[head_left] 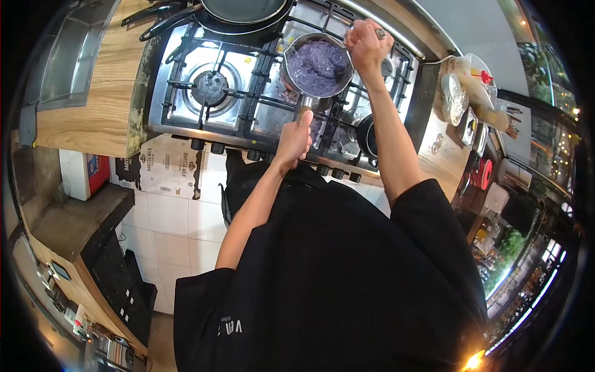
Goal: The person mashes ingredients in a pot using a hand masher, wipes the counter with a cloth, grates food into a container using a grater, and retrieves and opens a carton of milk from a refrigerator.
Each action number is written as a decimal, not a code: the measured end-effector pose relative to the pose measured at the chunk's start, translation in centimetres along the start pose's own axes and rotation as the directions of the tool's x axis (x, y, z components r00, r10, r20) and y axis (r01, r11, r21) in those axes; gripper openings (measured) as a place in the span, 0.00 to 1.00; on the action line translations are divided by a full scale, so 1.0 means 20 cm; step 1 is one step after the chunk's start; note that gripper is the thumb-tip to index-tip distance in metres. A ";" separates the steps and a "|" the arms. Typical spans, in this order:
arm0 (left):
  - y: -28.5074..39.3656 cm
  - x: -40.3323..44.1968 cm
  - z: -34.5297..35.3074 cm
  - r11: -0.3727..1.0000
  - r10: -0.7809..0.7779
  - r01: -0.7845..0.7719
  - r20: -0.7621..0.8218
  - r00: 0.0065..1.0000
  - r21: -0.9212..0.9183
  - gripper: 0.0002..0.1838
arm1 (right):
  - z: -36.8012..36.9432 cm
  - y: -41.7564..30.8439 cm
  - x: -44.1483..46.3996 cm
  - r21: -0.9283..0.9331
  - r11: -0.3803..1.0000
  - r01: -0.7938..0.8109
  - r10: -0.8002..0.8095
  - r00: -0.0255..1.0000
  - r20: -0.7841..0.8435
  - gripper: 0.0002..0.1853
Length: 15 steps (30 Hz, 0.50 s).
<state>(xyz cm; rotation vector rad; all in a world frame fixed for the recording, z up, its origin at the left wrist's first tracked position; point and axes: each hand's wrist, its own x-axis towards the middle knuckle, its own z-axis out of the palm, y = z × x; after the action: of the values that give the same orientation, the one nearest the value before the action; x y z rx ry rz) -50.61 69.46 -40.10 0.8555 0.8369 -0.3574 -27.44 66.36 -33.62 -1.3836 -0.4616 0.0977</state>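
Left hand (295,140): is gripping the pot handle (306,102), apparently steadying it.
Right hand (369,46): is clenching a utensil (380,33).
Purple mixture (317,65): is probably calling for slow, deep strokes.

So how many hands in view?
2: left hand on the saucepan handle; right hand in a fist at the saucepan's upper-right side in view, apparently gripping a utensil. No others visible.

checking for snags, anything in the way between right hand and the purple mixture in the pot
Nothing visible blocks it from above: the pot is uncovered, though its rim lies between the right hand and the purple mixture. The left hand holds the handle, clear of that gap.
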 end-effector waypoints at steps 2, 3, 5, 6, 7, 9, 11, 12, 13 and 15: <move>-0.01 0.00 -0.01 0.999 -0.014 0.015 0.024 1.000 -0.033 0.26 | -0.08 0.08 -0.02 0.070 0.997 -0.012 0.014 0.999 -0.032 0.15; -0.02 0.00 -0.01 0.999 -0.027 0.028 0.028 0.999 -0.035 0.27 | -0.11 0.10 -0.02 0.207 0.976 -0.072 0.076 0.997 -0.010 0.15; 0.01 0.01 0.00 0.999 -0.022 0.023 0.042 0.999 -0.028 0.27 | -0.10 0.15 -0.03 0.121 0.987 -0.101 0.109 0.992 -0.057 0.14; 0.00 0.01 -0.01 0.999 -0.040 0.041 0.036 0.999 -0.019 0.27 | 0.03 0.14 -0.09 -0.096 0.995 0.030 -0.039 0.995 -0.092 0.13; 0.01 0.02 -0.01 0.999 -0.053 0.053 0.028 0.998 -0.012 0.27 | 0.05 0.16 -0.08 -0.447 0.770 0.455 -0.385 0.890 0.243 0.12; 0.02 0.01 0.00 0.999 -0.040 0.039 0.025 0.999 0.005 0.27 | 0.10 0.08 -0.08 -0.469 0.398 0.788 -0.553 0.614 0.563 0.14; 0.01 0.01 0.00 0.999 -0.034 0.034 0.015 0.999 0.008 0.27 | 0.12 0.01 -0.13 -0.344 0.813 0.470 -0.332 0.859 0.389 0.16; 0.01 0.01 0.00 0.999 -0.035 0.035 0.004 0.999 0.007 0.27 | 0.13 -0.02 -0.14 -0.158 0.979 0.125 -0.093 0.977 0.194 0.16; 0.01 0.02 0.01 0.999 -0.036 0.036 -0.005 0.999 0.006 0.27 | 0.15 -0.06 -0.15 0.005 0.998 0.064 -0.064 0.988 0.143 0.15; 0.00 0.02 0.02 0.999 -0.038 0.038 -0.007 0.999 -0.002 0.27 | 0.14 -0.04 -0.21 -0.043 0.992 0.115 -0.107 0.982 0.154 0.16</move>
<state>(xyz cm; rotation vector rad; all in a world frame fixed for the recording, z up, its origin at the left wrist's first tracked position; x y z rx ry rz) -50.08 69.24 -40.25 0.8398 0.8606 -0.3874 -32.45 67.36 -33.56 -1.4042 -0.6717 0.1004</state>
